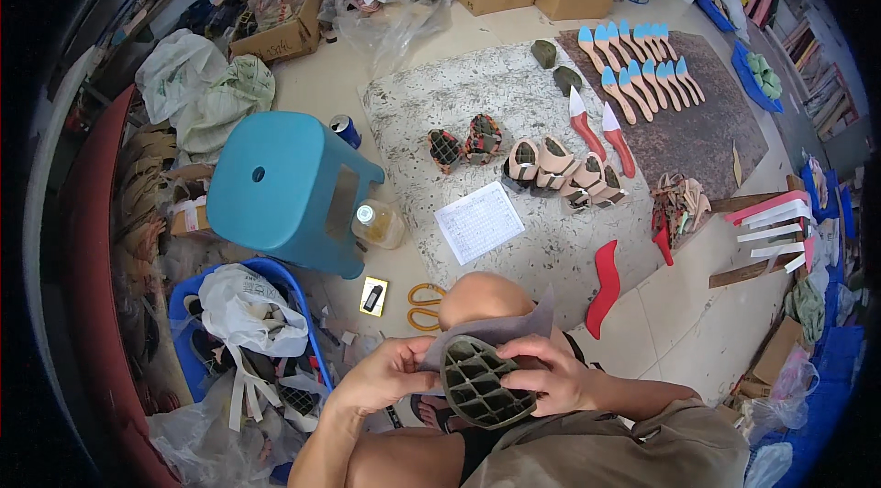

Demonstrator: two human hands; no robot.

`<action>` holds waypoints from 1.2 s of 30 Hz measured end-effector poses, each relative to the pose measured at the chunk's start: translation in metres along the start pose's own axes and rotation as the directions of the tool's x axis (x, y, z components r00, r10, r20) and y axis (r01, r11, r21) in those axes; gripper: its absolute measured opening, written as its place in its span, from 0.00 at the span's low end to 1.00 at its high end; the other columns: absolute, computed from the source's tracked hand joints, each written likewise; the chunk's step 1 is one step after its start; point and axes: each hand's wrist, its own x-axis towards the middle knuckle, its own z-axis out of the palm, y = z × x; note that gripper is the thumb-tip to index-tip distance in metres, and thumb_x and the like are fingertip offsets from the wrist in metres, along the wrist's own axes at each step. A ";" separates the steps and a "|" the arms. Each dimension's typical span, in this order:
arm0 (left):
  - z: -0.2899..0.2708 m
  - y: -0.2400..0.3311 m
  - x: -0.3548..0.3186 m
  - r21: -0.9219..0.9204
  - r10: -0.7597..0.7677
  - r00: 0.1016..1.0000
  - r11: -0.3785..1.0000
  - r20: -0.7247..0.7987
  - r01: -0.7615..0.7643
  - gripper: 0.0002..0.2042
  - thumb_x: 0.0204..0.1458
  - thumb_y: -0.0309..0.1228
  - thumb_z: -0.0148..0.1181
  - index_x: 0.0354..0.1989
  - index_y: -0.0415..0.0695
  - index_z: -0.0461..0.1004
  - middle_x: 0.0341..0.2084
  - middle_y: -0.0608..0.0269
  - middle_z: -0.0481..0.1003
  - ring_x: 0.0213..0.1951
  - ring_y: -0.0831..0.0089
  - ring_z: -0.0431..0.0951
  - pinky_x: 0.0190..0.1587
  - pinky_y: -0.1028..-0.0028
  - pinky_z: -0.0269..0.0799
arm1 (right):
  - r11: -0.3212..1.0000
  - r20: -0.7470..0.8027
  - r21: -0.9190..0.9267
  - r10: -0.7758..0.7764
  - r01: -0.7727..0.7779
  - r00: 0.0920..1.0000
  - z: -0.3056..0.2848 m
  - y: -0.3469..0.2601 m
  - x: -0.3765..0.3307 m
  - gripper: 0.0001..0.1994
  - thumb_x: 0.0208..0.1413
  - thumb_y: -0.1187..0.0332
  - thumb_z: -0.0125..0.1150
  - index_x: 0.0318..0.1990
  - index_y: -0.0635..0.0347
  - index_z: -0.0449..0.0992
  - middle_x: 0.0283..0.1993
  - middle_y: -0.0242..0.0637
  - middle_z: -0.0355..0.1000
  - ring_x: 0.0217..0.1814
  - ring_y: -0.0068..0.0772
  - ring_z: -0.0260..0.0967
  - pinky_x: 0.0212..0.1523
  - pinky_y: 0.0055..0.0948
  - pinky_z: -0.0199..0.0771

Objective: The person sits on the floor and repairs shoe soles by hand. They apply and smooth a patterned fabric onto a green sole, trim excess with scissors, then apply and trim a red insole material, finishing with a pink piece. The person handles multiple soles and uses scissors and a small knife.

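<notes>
Over my lap is a dark green shoe platform piece (479, 385) with a hollow lattice facing up. A thin grey sheet (500, 330) lies against its far side and rises above it. My left hand (393, 372) pinches the sheet at the piece's left edge, thumb and fingers together. On the other side, my right hand (553, 374) grips the platform piece, its fingertips over the right rim and onto the lattice. My bare knee (482, 293) shows just beyond the sheet. Orange-handled scissors (423, 306) lie on the floor ahead of my left hand.
A blue stool (266, 181), a bottle (378, 224) and a blue bin (317, 341) stand at left. Ahead, a worn board (395, 103) bears covered platforms (551, 167) and a paper sheet (479, 222). Blue-tipped insoles (647, 89) lie far right; a red strip (605, 291) lies nearer.
</notes>
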 end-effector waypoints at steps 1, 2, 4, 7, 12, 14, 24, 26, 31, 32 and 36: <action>0.002 0.002 -0.001 0.011 0.000 1.000 1.000 -0.001 0.000 0.22 0.49 0.15 0.57 0.56 0.32 0.70 0.45 0.61 0.79 0.44 0.80 0.77 0.48 0.79 0.71 | 1.000 -0.002 0.012 -0.001 0.001 1.000 0.001 0.000 -0.002 0.29 0.34 0.85 0.67 0.50 0.57 0.72 0.58 0.49 0.63 0.52 0.43 0.70 0.44 0.30 0.79; 0.004 0.003 -0.003 0.021 0.000 1.000 1.000 -0.003 0.000 0.23 0.49 0.15 0.57 0.56 0.32 0.70 0.45 0.61 0.79 0.44 0.81 0.76 0.47 0.79 0.71 | 1.000 -0.005 0.025 -0.002 0.002 1.000 0.001 0.001 -0.004 0.29 0.33 0.85 0.67 0.50 0.57 0.72 0.58 0.49 0.63 0.52 0.44 0.70 0.45 0.30 0.79; 0.008 0.003 -0.006 0.058 0.023 1.000 0.998 -0.008 -0.023 0.23 0.48 0.14 0.57 0.57 0.32 0.70 0.45 0.61 0.79 0.43 0.81 0.76 0.47 0.79 0.70 | 1.000 -0.008 0.027 -0.015 0.015 1.000 0.001 0.000 -0.005 0.29 0.34 0.85 0.68 0.49 0.57 0.72 0.58 0.49 0.62 0.53 0.44 0.70 0.46 0.31 0.79; 0.018 0.008 -0.014 0.103 0.048 0.999 0.994 -0.005 -0.048 0.24 0.48 0.13 0.58 0.57 0.32 0.69 0.45 0.60 0.79 0.44 0.81 0.76 0.47 0.80 0.70 | 0.999 0.000 -0.002 -0.033 0.033 0.999 -0.002 -0.006 -0.003 0.28 0.34 0.84 0.68 0.49 0.58 0.72 0.58 0.50 0.61 0.54 0.46 0.69 0.49 0.35 0.78; 0.021 0.011 -0.030 0.031 0.146 0.987 0.989 -0.072 -0.144 0.25 0.46 0.15 0.62 0.56 0.29 0.69 0.47 0.55 0.78 0.46 0.76 0.77 0.48 0.79 0.71 | 0.992 0.072 0.010 -0.130 0.129 0.989 -0.019 -0.018 0.020 0.28 0.32 0.81 0.68 0.49 0.59 0.73 0.58 0.50 0.60 0.56 0.51 0.68 0.63 0.49 0.68; 0.011 0.010 -0.033 -0.002 0.205 0.978 0.979 -0.046 -0.205 0.28 0.49 0.18 0.62 0.62 0.34 0.66 0.48 0.59 0.77 0.46 0.77 0.76 0.49 0.77 0.72 | 0.983 0.115 -0.055 -0.166 0.173 0.979 -0.029 -0.024 0.037 0.28 0.31 0.80 0.67 0.48 0.57 0.73 0.58 0.47 0.61 0.57 0.49 0.67 0.67 0.56 0.61; 0.039 0.033 -0.036 0.206 0.616 0.721 0.787 -0.318 -0.582 0.58 0.39 0.11 0.69 0.74 0.50 0.33 0.53 0.43 0.71 0.50 0.67 0.76 0.49 0.68 0.74 | 0.887 0.427 -0.153 -0.339 0.437 0.838 -0.038 -0.028 0.125 0.33 0.34 0.79 0.65 0.54 0.52 0.67 0.55 0.43 0.61 0.57 0.48 0.67 0.67 0.62 0.57; 0.030 0.032 -0.039 0.297 0.636 0.706 0.771 -0.312 -0.564 0.61 0.37 0.10 0.69 0.74 0.54 0.30 0.55 0.41 0.68 0.51 0.64 0.75 0.49 0.66 0.75 | 0.858 0.481 -0.145 -0.374 0.492 0.793 -0.030 -0.024 0.139 0.35 0.34 0.79 0.65 0.57 0.51 0.66 0.57 0.44 0.60 0.58 0.49 0.66 0.68 0.60 0.56; 0.013 -0.014 -0.024 0.211 0.652 0.559 0.726 -0.511 -0.654 0.59 0.34 0.08 0.66 0.73 0.53 0.33 0.55 0.38 0.68 0.52 0.59 0.74 0.52 0.62 0.74 | 0.944 0.459 0.059 -0.314 0.325 0.831 -0.005 0.016 0.147 0.39 0.43 0.78 0.66 0.67 0.55 0.59 0.67 0.48 0.53 0.65 0.49 0.61 0.70 0.45 0.57; 0.006 -0.031 -0.020 0.216 0.652 0.509 0.709 -0.562 -0.671 0.59 0.34 0.08 0.66 0.73 0.52 0.34 0.55 0.37 0.67 0.53 0.58 0.74 0.53 0.62 0.74 | 0.973 0.449 0.110 -0.229 0.201 0.864 0.003 0.033 0.145 0.40 0.44 0.77 0.67 0.67 0.58 0.58 0.68 0.48 0.53 0.66 0.48 0.61 0.69 0.43 0.58; -0.015 -0.102 0.006 0.028 0.621 0.472 0.622 -0.626 -0.782 0.57 0.34 0.10 0.67 0.73 0.49 0.36 0.56 0.38 0.67 0.55 0.56 0.73 0.55 0.59 0.72 | 0.585 0.766 0.479 0.086 -0.654 0.637 0.043 0.173 0.086 0.38 0.55 0.63 0.66 0.67 0.70 0.54 0.66 0.47 0.59 0.66 0.39 0.60 0.67 0.39 0.59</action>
